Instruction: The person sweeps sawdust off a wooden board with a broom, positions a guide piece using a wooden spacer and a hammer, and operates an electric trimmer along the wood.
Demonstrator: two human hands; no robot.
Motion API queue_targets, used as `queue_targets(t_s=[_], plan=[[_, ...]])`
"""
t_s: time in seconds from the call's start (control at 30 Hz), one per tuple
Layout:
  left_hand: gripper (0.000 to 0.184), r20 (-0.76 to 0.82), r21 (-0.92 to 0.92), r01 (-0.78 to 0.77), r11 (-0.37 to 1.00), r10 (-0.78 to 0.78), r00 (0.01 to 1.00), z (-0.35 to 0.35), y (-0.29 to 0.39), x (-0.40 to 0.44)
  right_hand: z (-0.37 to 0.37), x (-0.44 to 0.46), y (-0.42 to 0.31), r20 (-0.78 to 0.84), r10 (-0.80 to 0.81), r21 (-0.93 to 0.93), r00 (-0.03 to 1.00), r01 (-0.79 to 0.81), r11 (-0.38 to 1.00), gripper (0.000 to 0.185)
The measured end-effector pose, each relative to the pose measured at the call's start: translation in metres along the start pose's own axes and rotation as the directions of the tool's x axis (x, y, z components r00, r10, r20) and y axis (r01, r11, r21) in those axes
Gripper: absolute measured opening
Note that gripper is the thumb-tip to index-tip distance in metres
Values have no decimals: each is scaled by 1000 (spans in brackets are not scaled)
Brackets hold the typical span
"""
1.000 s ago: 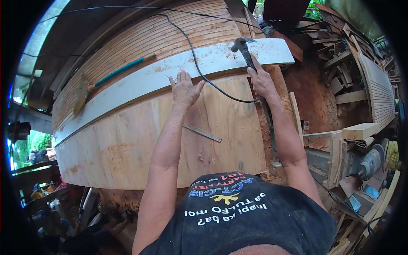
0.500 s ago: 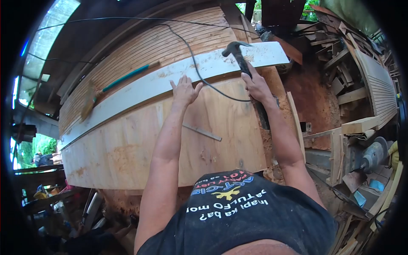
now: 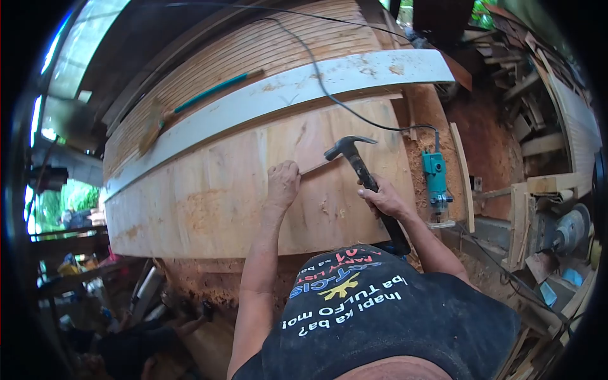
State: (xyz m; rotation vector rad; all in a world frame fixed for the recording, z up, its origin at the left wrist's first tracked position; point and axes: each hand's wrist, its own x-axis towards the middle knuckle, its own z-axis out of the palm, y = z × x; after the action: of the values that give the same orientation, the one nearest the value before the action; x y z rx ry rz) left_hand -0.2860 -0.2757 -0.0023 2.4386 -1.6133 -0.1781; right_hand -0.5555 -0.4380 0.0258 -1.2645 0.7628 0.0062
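My right hand (image 3: 387, 199) is wrapped round the dark handle of a claw hammer (image 3: 358, 163). The hammer's head hangs over a pale plywood panel (image 3: 240, 221), close to the end of a thin flat strip (image 3: 315, 167). My left hand (image 3: 284, 182) is closed at the strip's other end, resting on the panel. Its fingers hide that end, and the strip's material is unclear. Just beyond my hands, a long white board (image 3: 266, 101) lies along the panel's far side.
A teal trim router (image 3: 435, 174) stands right of the panel, its black cord (image 3: 316, 73) crossing the boards. A teal-handled brush (image 3: 212, 93) lies on grooved boards (image 3: 266, 44). Scrap wood (image 3: 519, 114) is piled at right. At lower left is a person in dark clothes (image 3: 139, 348).
My left hand has come back from the white board and closed on the thin strip. My right hand has brought the hammer nearer, off the board, uncovering the router.
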Motion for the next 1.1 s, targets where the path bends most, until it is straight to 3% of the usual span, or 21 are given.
queue_targets(t_s=[0.03, 0.07, 0.13, 0.2, 0.37, 0.43, 0.53, 0.57, 0.6, 0.67, 0.77, 0.87, 0.93, 1.0, 1.03, 1.1], plan=[[13, 35, 20, 66, 998, -67, 997, -4, -2, -7, 10, 3, 2, -19, 3, -7, 1000, -3, 1000, 32], [12, 2, -74, 128, 989, -128, 992, -7, -7, -18, 21, 8, 1, -27, 1, -21, 1000, -1, 1000, 31], [12, -63, -252, 266, 930, -290, 955, -13, -24, -57, 38, 16, 0, -91, -10, -221, 996, -11, 975, 30], [12, -97, -386, 315, 867, -378, 921, -19, -46, -111, 45, 36, 27, -119, -205, -378, 972, 146, 914, 25], [20, -195, -612, 428, 665, -651, 734, -36, -95, -281, 50, 49, 48, -200, -219, -380, 955, 131, 916, 27], [19, -34, -808, 434, 397, -769, 639, -26, -116, -351, 47, 54, 47, -165, -233, -347, 958, 165, 923, 27], [20, 305, -920, 369, -135, -838, 452, -27, -108, -452, 47, 63, 50, -209, -252, -337, 945, 173, 926, 27], [19, 343, -926, 294, -237, -851, 396, -20, -105, -483, 41, 71, 55, -215, -260, -345, 941, 176, 922, 26], [19, 387, -920, 209, -332, -854, 347, -7, -100, -512, 38, 77, 61, -224, -268, -355, 937, 178, 918, 26], [21, 359, -928, 16, -372, -885, 296, 27, -87, -559, 43, 77, 64, -252, -242, -318, 937, 156, 935, 26], [28, 527, -819, -138, -557, -825, 204, 43, -56, -590, 36, 92, 53, -243, -241, -302, 940, 163, 939, 25], [39, 528, -846, 57, -531, -816, 234, 57, -43, -618, 45, 83, 50, -326, -139, -279, 935, 45, 959, 22], [41, 457, -888, 159, -432, -869, 191, 60, -45, -632, 56, 92, 45, -384, -137, -294, 913, 20, 956, 22], [43, 378, -909, 256, -329, -910, 172, 64, -52, -635, 71, 106, 42, -460, -195, -342, 867, 29, 939, 22], [36, 403, -892, 271, -361, -907, 120, 61, -58, -634, 81, 114, 43, -494, -227, -369, 839, 34, 929, 22], [33, 361, -879, 375, -294, -925, 121, 90, -87, -653, 103, 143, 53, -544, -312, -434, 779, 57, 899, 22]])
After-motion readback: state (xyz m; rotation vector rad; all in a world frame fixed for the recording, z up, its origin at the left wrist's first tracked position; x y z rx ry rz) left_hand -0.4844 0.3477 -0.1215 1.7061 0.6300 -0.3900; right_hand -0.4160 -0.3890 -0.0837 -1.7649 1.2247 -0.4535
